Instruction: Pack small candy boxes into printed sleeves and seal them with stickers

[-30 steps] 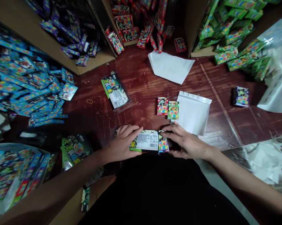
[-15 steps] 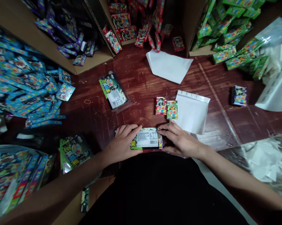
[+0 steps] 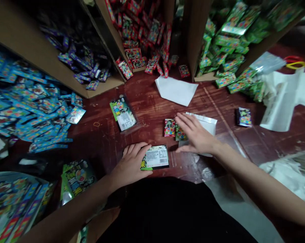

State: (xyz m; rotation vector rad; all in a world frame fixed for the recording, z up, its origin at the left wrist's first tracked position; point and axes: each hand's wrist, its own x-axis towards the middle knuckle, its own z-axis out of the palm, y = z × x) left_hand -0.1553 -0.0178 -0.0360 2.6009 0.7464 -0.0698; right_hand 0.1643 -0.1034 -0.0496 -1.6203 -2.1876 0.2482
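Observation:
My left hand [image 3: 130,165] rests with curled fingers on the left end of a small clear packet [image 3: 156,157] with a white barcode label, holding it down on the dark red table [image 3: 152,98]. My right hand [image 3: 194,135] is open, fingers stretched flat, reaching over a green candy box [image 3: 179,134] that lies beside a red candy box [image 3: 169,127]. The hand also covers part of a white pouch [image 3: 205,123].
Cardboard bins at the back hold purple [image 3: 83,64], red [image 3: 142,37] and green [image 3: 225,47] boxes. Blue boxes [image 3: 28,108] are heaped at left. A filled packet [image 3: 123,114], a white sheet [image 3: 176,90], a lone purple box [image 3: 243,116] and white bags [image 3: 281,98] lie around.
My right hand left the packet's right end and moved up and away onto the green box and white pouch. The left hand stays on the packet. The view tilted up.

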